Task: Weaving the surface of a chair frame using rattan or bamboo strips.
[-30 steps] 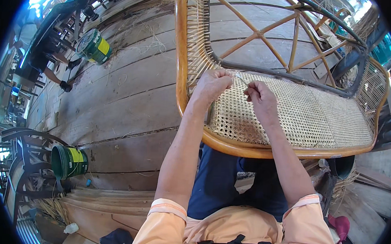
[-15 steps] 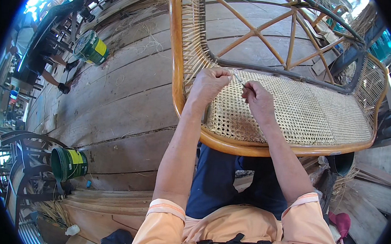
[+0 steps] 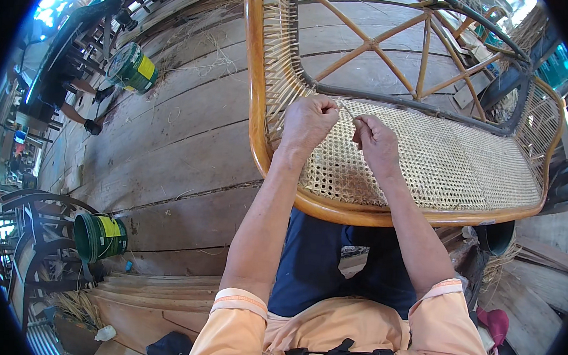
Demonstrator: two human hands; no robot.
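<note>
Above the left end of a woven cane seat [image 3: 422, 156], my two hands are close together with fingers pinched. My left hand [image 3: 308, 125] is closed near the back left corner of the weave. To its right, my right hand [image 3: 378, 146] is closed too, thumb and fingertips together. A thin strand [image 3: 346, 110] spans the short gap between them; its ends are hidden in the fingers. The seat has an open hole pattern and belongs to a rattan bench [image 3: 342, 212] with a glossy orange-brown front rail. Its left side [image 3: 280, 53] shows many thin spokes.
Crossed rattan poles [image 3: 371, 45] form the bench's far side. Two green buckets with yellow labels, one near [image 3: 100, 238] and one farther off [image 3: 132, 69], stand on the plank floor [image 3: 188, 152] at left. A person's arm [image 3: 73, 114] reaches down beyond. Dark curved chair frames [image 3: 36, 240] stand lower left.
The gap between my hands is a little smaller, and less of the strand shows. My left hand has shifted slightly right; my right hand has risen slightly. The bench has stayed put.
</note>
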